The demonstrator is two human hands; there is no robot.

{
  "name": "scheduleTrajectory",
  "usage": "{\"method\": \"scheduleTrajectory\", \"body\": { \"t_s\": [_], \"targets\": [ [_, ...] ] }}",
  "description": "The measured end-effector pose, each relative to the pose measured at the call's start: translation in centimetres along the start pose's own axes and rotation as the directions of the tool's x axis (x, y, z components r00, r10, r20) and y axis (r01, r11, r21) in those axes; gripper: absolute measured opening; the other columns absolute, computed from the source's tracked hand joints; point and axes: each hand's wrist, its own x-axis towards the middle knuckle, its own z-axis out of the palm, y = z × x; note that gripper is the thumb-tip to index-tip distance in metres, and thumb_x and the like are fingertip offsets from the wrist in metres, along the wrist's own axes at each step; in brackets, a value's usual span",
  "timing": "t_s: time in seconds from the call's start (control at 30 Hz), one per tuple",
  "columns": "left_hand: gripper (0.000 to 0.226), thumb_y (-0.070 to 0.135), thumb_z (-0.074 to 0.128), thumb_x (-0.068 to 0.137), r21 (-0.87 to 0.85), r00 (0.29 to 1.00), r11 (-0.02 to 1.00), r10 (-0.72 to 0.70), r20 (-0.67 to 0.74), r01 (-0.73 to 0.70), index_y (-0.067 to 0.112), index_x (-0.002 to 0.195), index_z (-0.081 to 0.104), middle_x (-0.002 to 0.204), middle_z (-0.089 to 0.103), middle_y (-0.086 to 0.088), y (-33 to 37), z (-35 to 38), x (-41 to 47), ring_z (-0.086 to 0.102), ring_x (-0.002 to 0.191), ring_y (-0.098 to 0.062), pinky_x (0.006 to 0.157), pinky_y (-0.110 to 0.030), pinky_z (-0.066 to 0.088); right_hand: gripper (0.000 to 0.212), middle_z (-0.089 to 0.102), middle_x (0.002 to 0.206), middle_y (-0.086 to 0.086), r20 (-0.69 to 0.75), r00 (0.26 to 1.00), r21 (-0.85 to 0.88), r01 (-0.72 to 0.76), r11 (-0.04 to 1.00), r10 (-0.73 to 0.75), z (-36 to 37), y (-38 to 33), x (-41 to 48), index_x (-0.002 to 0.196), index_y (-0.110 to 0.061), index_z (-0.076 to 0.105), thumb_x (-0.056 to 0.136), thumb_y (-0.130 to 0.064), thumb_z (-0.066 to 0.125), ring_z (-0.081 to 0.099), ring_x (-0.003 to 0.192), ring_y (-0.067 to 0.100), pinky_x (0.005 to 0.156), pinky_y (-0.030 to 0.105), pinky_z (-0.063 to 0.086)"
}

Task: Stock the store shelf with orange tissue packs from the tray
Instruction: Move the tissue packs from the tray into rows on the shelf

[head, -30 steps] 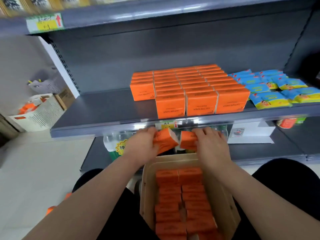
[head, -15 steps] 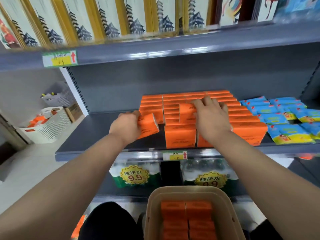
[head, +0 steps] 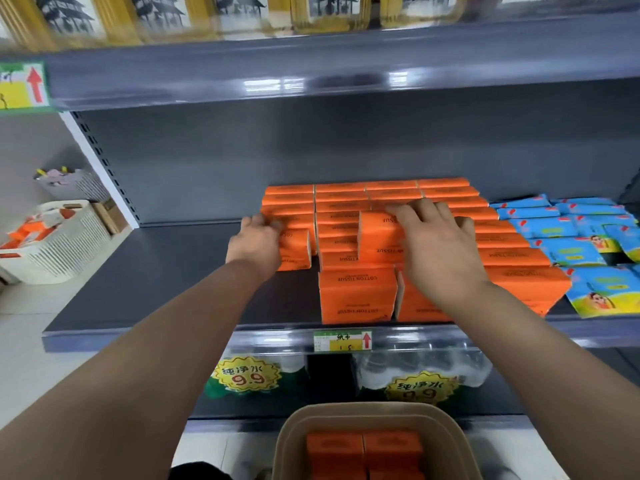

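Observation:
Rows of orange tissue packs point(head: 356, 294) fill the middle of the grey shelf point(head: 166, 292). My left hand point(head: 256, 244) grips one orange pack point(head: 296, 251) at the front of the leftmost row. My right hand point(head: 433, 244) holds another orange pack point(head: 377, 233) on top of a middle row, fingers spread over it. Below, the beige tray point(head: 287, 441) at the bottom edge holds more orange packs point(head: 363, 448).
Blue tissue packs point(head: 571, 251) lie right of the orange ones. The shelf's left half is bare grey. Bottled water with 9.9 labels point(head: 247, 375) sits on the shelf below. A white basket point(head: 59, 251) stands on the floor at left. An upper shelf point(head: 311, 74) overhangs.
Both hands rose from the tray to the shelf with a pack each. The left pack now meets the leftmost row; the right pack rests on a middle row.

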Motion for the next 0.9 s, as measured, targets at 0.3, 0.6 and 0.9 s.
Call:
{"method": "scheduleTrajectory", "body": {
  "t_s": [0.3,0.6,0.9],
  "targets": [
    [0.054,-0.009,0.046,0.076,-0.339,0.973,0.941,-0.073,-0.22,-0.006,0.009,0.127,0.049,0.13,0.039,-0.009,-0.2,0.3,-1.5,0.038,0.119,-0.029,0.083,-0.041,0.049,0.056,0.048,0.126,0.002,-0.056,0.997,0.107,0.049,0.993,-0.044,0.0,-2.5,1.1,0.138,-0.029,0.041,0.087,-0.012,0.057,0.041,0.119,0.026,0.091,0.047,0.035],
    [0.04,-0.01,0.057,0.072,-0.339,0.899,0.941,-0.152,-0.411,0.004,0.007,0.108,0.064,0.119,0.058,-0.011,-4.0,4.2,-11.0,0.053,0.099,-0.037,0.07,-0.045,0.053,0.051,0.052,0.125,0.003,-0.102,0.973,0.197,0.225,0.954,-0.209,1.9,-12.0,3.9,0.134,-0.028,0.045,0.087,-0.015,0.06,0.046,0.12,0.026,0.094,0.043,0.035],
    [0.041,-0.002,0.071,0.06,-0.174,0.942,0.984,-0.098,-0.322,0.043,0.012,0.099,0.07,0.109,0.065,-0.009,-5.5,6.1,-11.9,0.06,0.097,-0.035,0.08,-0.048,0.051,0.059,0.048,0.128,0.007,0.163,0.962,0.046,0.212,0.976,-0.217,6.0,-15.4,5.1,0.133,-0.02,0.043,0.079,-0.003,0.06,0.045,0.122,0.028,0.097,0.043,0.037]
  ]
}}
